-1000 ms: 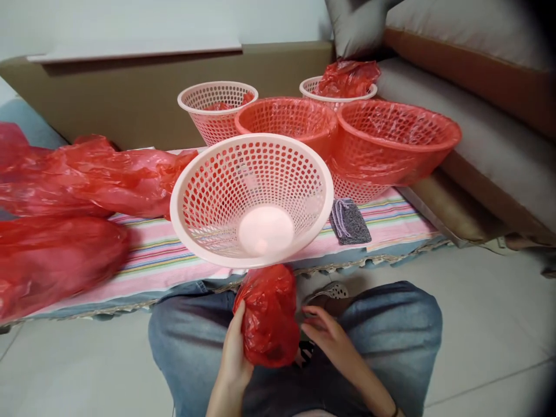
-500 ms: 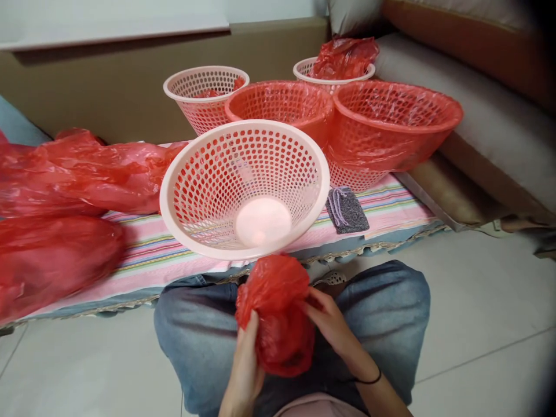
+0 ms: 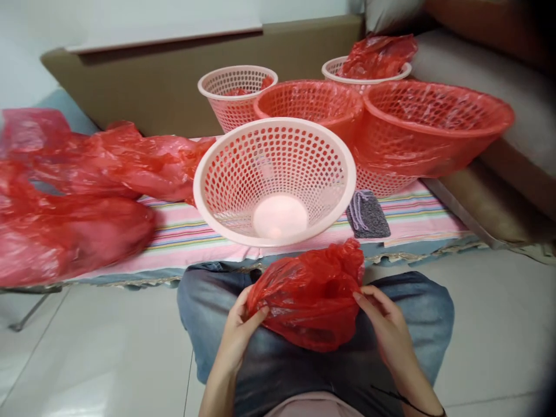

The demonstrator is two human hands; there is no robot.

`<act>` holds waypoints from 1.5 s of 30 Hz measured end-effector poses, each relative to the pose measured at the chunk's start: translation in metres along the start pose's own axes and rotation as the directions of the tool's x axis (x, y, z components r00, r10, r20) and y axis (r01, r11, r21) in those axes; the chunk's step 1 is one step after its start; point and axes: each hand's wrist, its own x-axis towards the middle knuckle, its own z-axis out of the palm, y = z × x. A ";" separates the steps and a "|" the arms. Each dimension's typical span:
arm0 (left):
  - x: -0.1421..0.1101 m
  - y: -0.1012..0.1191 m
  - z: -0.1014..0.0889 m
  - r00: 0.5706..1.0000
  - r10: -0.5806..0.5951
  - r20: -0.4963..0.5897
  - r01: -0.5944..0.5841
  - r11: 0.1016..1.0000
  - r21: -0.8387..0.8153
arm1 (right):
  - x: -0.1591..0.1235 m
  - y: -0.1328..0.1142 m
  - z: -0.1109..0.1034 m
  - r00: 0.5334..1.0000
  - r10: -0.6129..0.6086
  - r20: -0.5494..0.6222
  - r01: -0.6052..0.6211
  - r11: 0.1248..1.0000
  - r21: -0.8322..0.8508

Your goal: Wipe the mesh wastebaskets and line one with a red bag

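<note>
A crumpled red plastic bag [image 3: 313, 295] is stretched sideways between my two hands, above my lap. My left hand [image 3: 245, 318] pinches its left end, thumb on top. At the bag's right edge my right hand [image 3: 380, 313] grips the film between thumb and fingers. Just beyond the bag, a pale pink plastic basket [image 3: 280, 223] leans on its side with its opening turned towards me, and nothing shows inside it. A small grey drawstring pouch [image 3: 369, 215] lies to the right of this basket.
Red bags [image 3: 87, 237] are heaped on the striped cloth [image 3: 182, 231] at left. Behind the pale basket stand two bag-lined red baskets, one in the middle [image 3: 304, 104] and one at right [image 3: 438, 127]. Further back are two pale baskets holding red plastic. Sofa cushions [image 3: 478, 63] border the right.
My hands have moved apart, spreading the red bag from an upright bunch into a wide shape. The view has shifted left, so the surroundings appear further right.
</note>
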 end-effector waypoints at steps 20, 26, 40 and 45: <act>-0.016 -0.004 0.056 0.923 -0.054 0.381 0.059 0.998 -0.002 | -0.041 -0.008 0.019 0.817 0.013 0.577 -0.116 0.983 0.143; -0.032 0.011 0.075 0.715 -0.029 0.699 -0.275 0.907 0.318 | -0.032 -0.018 0.016 0.943 0.225 0.245 -0.288 0.920 0.264; 0.015 0.014 0.020 0.954 -0.141 0.264 0.118 0.988 0.100 | -0.061 -0.035 0.058 0.487 -0.194 0.852 0.625 0.759 -0.185; 0.031 0.017 0.006 0.905 -0.293 0.307 0.219 0.942 0.255 | -0.063 -0.026 0.060 0.213 -0.117 0.970 0.736 0.673 -0.080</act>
